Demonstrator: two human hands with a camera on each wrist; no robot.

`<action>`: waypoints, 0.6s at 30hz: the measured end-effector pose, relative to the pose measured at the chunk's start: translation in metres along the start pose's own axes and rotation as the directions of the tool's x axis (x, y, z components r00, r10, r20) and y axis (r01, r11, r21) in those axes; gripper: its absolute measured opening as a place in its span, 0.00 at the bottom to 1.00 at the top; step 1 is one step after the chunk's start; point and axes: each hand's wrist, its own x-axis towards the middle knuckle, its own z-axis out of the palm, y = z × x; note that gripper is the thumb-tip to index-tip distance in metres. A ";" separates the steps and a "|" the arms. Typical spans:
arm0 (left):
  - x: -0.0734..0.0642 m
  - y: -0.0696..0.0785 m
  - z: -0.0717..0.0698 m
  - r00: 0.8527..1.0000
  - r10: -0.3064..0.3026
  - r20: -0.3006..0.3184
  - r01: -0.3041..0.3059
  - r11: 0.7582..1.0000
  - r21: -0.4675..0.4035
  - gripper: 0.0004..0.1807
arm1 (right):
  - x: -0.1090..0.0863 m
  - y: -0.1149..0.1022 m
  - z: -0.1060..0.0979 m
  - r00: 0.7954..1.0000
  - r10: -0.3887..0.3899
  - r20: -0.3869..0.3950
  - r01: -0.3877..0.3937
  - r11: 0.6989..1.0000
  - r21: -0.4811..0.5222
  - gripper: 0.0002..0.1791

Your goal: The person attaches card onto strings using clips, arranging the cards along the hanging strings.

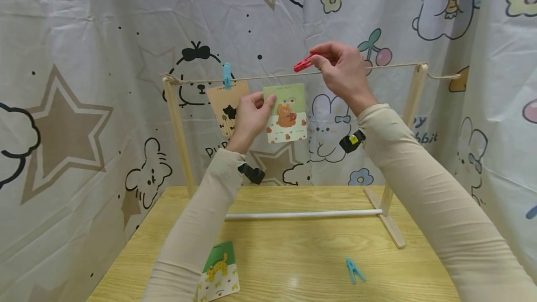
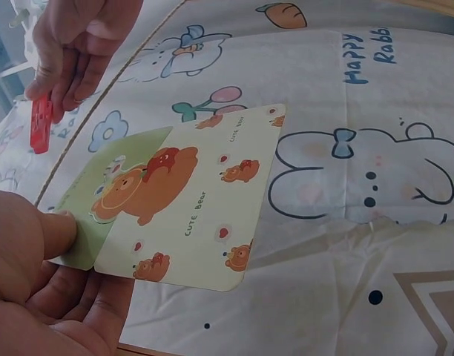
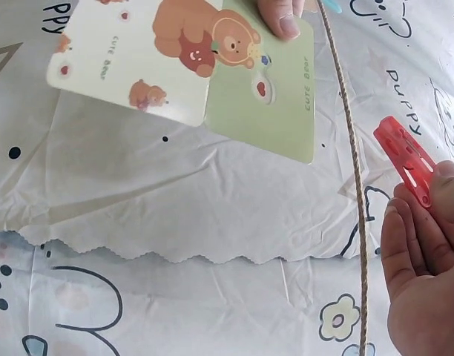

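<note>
My left hand (image 1: 252, 118) pinches the left edge of a green and white bear card (image 1: 286, 114), thumb in front and fingers behind. The card hangs upright just under a twine line (image 1: 272, 77). Above the line, to the card's upper right, my right hand (image 1: 341, 71) pinches a red clothespin (image 1: 304, 63) between thumb and fingers. In the right wrist view the red clothespin (image 3: 405, 159) is beside the twine, apart from it. Left of the bear card, an orange card with a black cat (image 1: 226, 106) hangs from the line by a blue clothespin (image 1: 227, 76).
Wooden posts (image 1: 179, 139) hold the line at both ends, with a white rod (image 1: 302, 214) low between them. On the table (image 1: 293, 250) lie a leopard card (image 1: 219, 271), partly behind my left sleeve, and another blue clothespin (image 1: 354, 271). A printed curtain (image 1: 126, 22) hangs behind.
</note>
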 end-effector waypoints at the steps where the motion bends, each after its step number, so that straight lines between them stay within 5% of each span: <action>1: 0.000 0.000 0.000 1.000 -0.001 0.002 0.001 1.000 -0.002 0.17 | 0.001 0.000 0.001 1.000 0.007 -0.004 -0.007 1.000 0.002 0.13; 18: 0.002 -0.005 0.001 0.999 0.034 -0.001 -0.034 0.999 -0.010 0.17 | 0.015 -0.005 0.015 0.998 0.002 -0.056 -0.003 1.000 -0.010 0.07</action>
